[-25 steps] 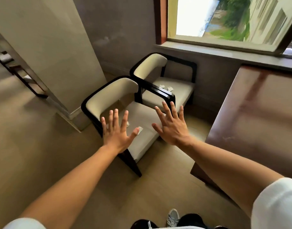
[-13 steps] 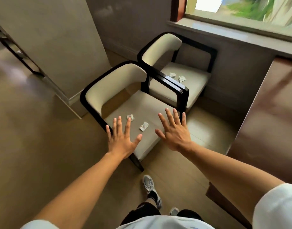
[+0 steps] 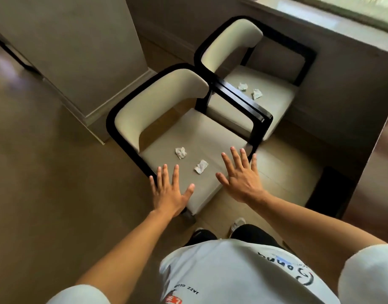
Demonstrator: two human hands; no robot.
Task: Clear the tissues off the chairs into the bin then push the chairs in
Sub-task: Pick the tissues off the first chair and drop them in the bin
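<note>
While the fingers (image 3: 237, 155) of both hands stay spread wide and hold nothing, the left hand (image 3: 169, 194) and right hand (image 3: 241, 178) have come closer over the near chair (image 3: 210, 137), where two tissues (image 3: 200, 166) lie between them; two more wait on the far chair (image 3: 274, 99), so picking up comes next

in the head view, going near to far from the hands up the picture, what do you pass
left hand → right hand → near chair's two tissues → black armrest → far chair's two tissues → far chair's backrest
</note>
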